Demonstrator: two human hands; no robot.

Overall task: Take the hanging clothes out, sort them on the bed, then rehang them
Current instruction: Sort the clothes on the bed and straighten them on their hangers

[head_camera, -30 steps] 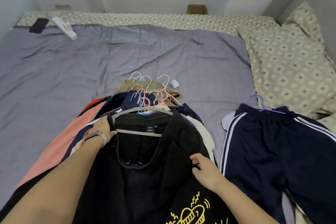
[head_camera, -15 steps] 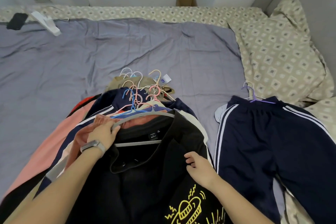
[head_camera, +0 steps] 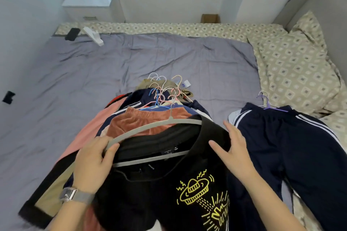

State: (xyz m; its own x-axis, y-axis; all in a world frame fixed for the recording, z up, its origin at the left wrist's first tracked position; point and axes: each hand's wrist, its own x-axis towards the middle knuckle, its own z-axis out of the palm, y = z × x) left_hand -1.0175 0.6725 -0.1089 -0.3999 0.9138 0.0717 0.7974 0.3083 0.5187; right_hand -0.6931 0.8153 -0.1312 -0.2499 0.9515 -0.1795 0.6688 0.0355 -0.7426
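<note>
Gripping the left end of a grey hanger [head_camera: 150,127], the left hand [head_camera: 93,161] has its fingers [head_camera: 110,148] curled round the hanger's arm, a watch [head_camera: 75,194] on the wrist. On that hanger sits a black top [head_camera: 169,193] with a yellow print, right at the near edge of the bed [head_camera: 75,80]. The right hand [head_camera: 234,148] lies on the top's right shoulder, fingers spread wide and fairly straight, pressing the cloth rather than holding it. Just beyond, a pile of hung clothes [head_camera: 135,122] rests on the grey cover, with rust, pink and navy pieces and a tangle of pastel hanger hooks [head_camera: 165,92] at its far end. To the right, set apart from the pile, navy striped trousers [head_camera: 291,146] lie flat on a purple hanger [head_camera: 266,102]. A patterned pillow [head_camera: 293,65] lies far right. On the far left corner of the bed are a dark phone [head_camera: 72,33] and a white object [head_camera: 93,36].
</note>
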